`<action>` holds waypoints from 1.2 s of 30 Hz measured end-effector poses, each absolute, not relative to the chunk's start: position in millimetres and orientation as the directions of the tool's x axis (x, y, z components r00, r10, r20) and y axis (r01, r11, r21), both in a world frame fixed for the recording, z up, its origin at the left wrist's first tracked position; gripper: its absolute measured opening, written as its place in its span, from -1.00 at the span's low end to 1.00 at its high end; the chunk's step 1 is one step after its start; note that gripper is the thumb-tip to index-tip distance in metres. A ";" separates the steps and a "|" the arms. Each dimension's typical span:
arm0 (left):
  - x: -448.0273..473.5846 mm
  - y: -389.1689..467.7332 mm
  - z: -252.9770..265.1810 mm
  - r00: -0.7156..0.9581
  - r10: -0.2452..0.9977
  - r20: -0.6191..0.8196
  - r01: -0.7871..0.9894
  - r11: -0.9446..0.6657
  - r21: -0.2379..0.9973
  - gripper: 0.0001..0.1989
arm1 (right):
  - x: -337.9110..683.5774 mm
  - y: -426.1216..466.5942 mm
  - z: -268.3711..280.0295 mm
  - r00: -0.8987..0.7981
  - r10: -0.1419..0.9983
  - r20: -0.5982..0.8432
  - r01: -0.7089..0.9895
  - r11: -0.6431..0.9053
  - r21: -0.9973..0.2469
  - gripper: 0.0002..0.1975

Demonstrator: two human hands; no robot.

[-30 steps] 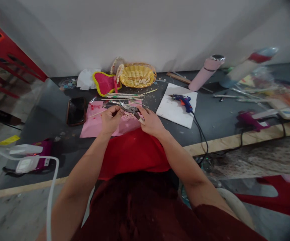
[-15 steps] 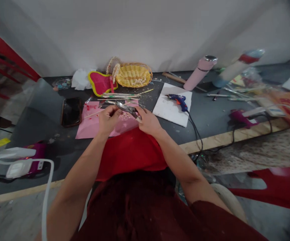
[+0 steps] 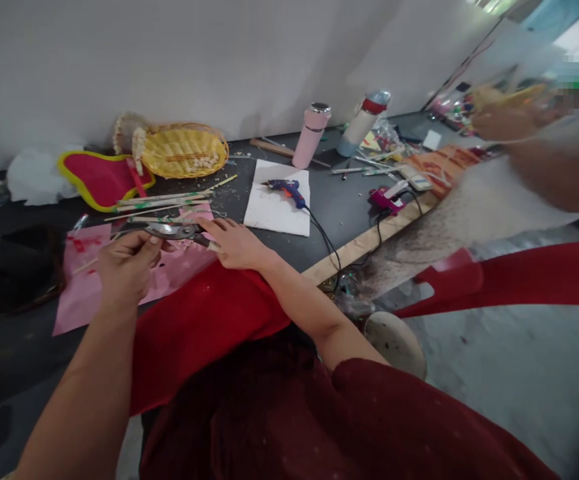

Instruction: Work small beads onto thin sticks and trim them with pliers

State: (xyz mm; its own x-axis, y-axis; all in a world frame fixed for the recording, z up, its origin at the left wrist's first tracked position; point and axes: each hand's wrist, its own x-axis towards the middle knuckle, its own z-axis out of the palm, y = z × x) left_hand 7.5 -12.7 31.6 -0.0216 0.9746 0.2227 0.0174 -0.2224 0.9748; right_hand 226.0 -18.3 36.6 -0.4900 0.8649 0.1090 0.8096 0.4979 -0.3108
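Both hands meet over the pink paper sheet (image 3: 94, 293) at the near edge of the dark table (image 3: 339, 207). Right hand (image 3: 237, 243) is closed around the handles of the metal shears (image 3: 174, 231); blades stick out to the left, just past the fingers, pointing at the left hand (image 3: 127, 263). Left hand is curled, fingertips pinched right at the blade tips. Looks like it grips a thin stick piece there, but too small/blurred to be sure what's in the pinch. So the shears lie betw. the two hands, handle end in the right fist, blade end touching or nearly touching the left fingertips.

Red cloth (image 3: 204, 320) lies in the lap, near side of the paper.

Far of the hands: a row of bamboo sticks (image 3: 164, 199), then a yellow woven basket (image 3: 184, 152) w/ small pale bits inside, and a red tray w/ yellow rim (image 3: 102, 179) to its left. Right of the hands: white sheet (image 3: 274, 213) carrying a blue glue gun (image 3: 284, 190), its black cord running off the near table edge. Farther right a pink bottle (image 3: 309, 133) stands upright. Dark phone (image 3: 22, 267) lies at the left of the pink paper.

Another person's arm (image 3: 544, 147) shows at far right, blurred.
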 end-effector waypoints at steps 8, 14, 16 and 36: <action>12.7 -13.5 36.7 -0.089 0.970 0.226 0.090 -0.218 0.972 -0.82 | 227.1 -17.2 37.9 -0.484 0.870 0.098 0.815 0.488 -0.312 -0.27; 10.5 -8.9 29.6 -0.090 0.967 0.238 0.084 -0.230 0.970 -0.86 | 225.0 -19.8 39.0 -0.467 0.880 0.090 0.827 0.470 -0.309 -0.28; 10.9 -8.7 27.1 -0.080 0.966 0.247 0.095 -0.239 0.966 -0.84 | 225.4 -19.7 37.5 -0.458 0.885 0.079 0.834 0.459 -0.308 -0.28; 0.6 -10.6 24.7 0.123 0.976 0.178 -0.039 -0.175 0.984 -0.70 | 226.4 -19.4 34.8 -0.486 0.867 0.111 0.818 0.496 -0.291 -0.26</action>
State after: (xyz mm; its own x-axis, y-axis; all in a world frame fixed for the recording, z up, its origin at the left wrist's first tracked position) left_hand 0.6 -10.6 24.7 0.1232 0.9763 0.1782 -0.0388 -0.1747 0.9839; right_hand 226.4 -19.4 34.8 -0.4860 0.8668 0.1113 0.8180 0.4960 -0.2913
